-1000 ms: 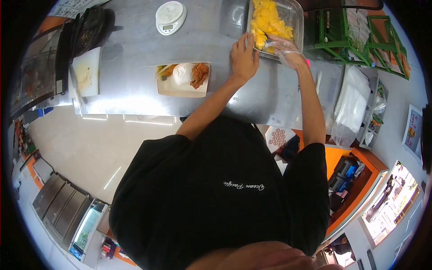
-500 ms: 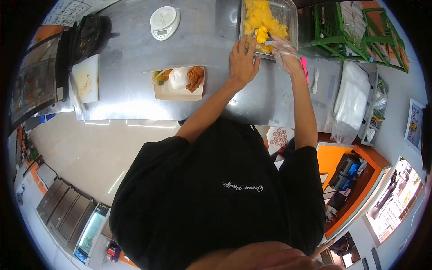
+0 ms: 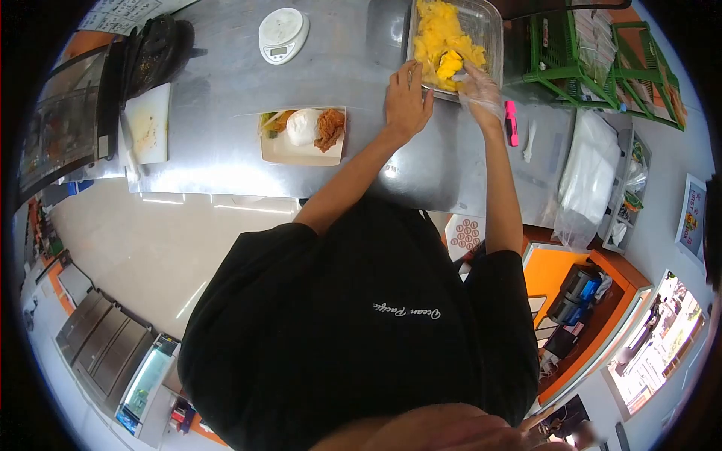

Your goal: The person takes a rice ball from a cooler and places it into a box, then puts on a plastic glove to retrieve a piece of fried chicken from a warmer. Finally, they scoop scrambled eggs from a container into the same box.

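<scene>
White cutting board (image 3: 146, 122), far left on steel counter (image 3: 218, 150).
White round kitchen scale (image 3: 283, 31), parked at back.
Open cardboard tray of rice and fried chicken (image 3: 304, 135), set beside left hand.
Left hand (image 3: 407, 100): bare, flat, fingers spread, bracing clear plastic container (image 3: 492, 30) at near rim; grips nothing.
Right hand (image 3: 480, 86): gloved, fingers pinched on yellow fruit piece (image 3: 449, 64) inside container.
Pink marker (image 3: 511, 122), just right.

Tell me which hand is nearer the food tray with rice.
Left. The bare left hand rests just beside the food tray; the gloved right hand is farther away, in the clear container.
</scene>
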Demonstrator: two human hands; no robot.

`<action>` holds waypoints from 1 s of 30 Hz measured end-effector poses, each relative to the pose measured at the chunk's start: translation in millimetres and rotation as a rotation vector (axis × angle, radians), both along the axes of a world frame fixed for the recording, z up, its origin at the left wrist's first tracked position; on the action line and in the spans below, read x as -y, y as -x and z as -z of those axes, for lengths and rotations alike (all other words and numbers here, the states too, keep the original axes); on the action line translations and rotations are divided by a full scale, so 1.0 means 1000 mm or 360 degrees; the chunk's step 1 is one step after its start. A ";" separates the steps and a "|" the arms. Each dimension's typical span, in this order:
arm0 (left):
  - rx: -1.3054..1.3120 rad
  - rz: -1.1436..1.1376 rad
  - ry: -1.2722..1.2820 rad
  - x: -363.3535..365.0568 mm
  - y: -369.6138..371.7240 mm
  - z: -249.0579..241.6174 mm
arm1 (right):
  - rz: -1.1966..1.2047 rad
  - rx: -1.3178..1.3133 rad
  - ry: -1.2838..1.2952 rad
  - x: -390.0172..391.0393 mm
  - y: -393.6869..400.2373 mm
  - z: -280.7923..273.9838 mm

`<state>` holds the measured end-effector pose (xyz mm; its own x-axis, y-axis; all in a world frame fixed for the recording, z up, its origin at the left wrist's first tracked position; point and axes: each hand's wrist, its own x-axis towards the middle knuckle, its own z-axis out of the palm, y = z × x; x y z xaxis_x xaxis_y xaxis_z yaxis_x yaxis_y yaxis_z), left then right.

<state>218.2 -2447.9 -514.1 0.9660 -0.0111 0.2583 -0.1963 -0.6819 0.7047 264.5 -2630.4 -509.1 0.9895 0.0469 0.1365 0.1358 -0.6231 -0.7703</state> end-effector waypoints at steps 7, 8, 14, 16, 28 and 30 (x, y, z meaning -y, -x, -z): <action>0.0084 -0.0019 0.0124 0.000 0.003 0.009 | -0.0026 -0.0132 0.0381 -0.045 0.003 -0.018; 0.0064 -0.0001 0.0083 -0.002 0.006 0.009 | 0.0005 -0.0143 0.0266 -0.049 0.002 -0.019; 0.0178 0.0060 -0.0153 0.000 0.011 0.007 | 0.0032 -0.0344 -0.0393 -0.036 -0.004 0.012; 0.0164 0.0095 -0.0167 -0.001 0.011 0.007 | 0.0100 -0.0615 -0.0854 -0.032 0.002 0.010; 0.0117 0.0003 -0.0252 0.009 0.013 0.009 | 0.0277 -0.0884 -0.1563 -0.025 0.006 0.003; 0.0113 -0.0011 -0.0206 0.007 0.009 0.006 | 0.0266 -0.0830 -0.1545 -0.026 0.004 0.006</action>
<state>208.7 -2455.0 -520.4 0.9455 -0.0424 0.3228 -0.2376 -0.7676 0.5953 260.2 -2604.4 -515.6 0.9202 0.0070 -0.3913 -0.3758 0.2945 -0.8787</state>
